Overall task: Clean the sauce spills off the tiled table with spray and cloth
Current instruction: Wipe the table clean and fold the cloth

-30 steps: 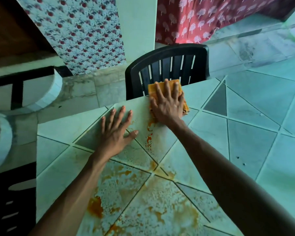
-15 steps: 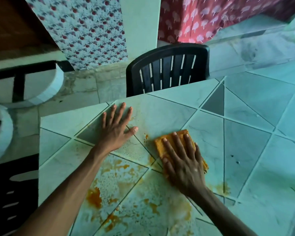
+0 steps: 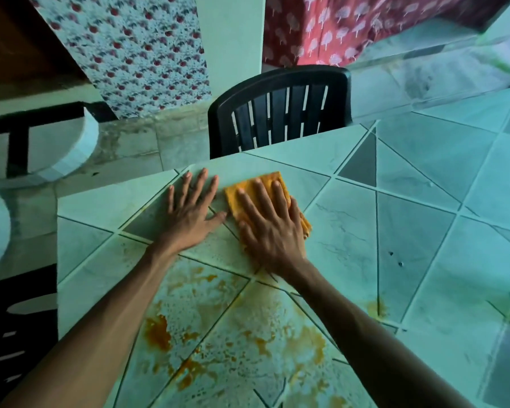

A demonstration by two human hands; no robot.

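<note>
4 right fingers (image 3: 268,199) lie flat atop the cloth (image 3: 233,198).

One head-worn wide view, facing forward and down, close above table (image 3: 418,219)

- My left hand (image 3: 193,213) lies palm down on the table (image 3: 424,231). Its fingers (image 3: 202,184) are straight, slightly fanned and point away from me, with the thumb stretched out to the right.
- My right hand (image 3: 270,228) sits just beside it, also palm down, pressing flat on the cloth (image 3: 232,198). Its fingers are straight and spread, none of them curled.
- My left thumb tip reaches close to the thumb side of my right hand; I cannot tell whether they touch.
- My left forearm (image 3: 106,319) comes in bare from the lower left, the wrist nearly straight.
- My right forearm (image 3: 365,328) comes in bare from the lower right, so both arms converge toward the hands.
</note>
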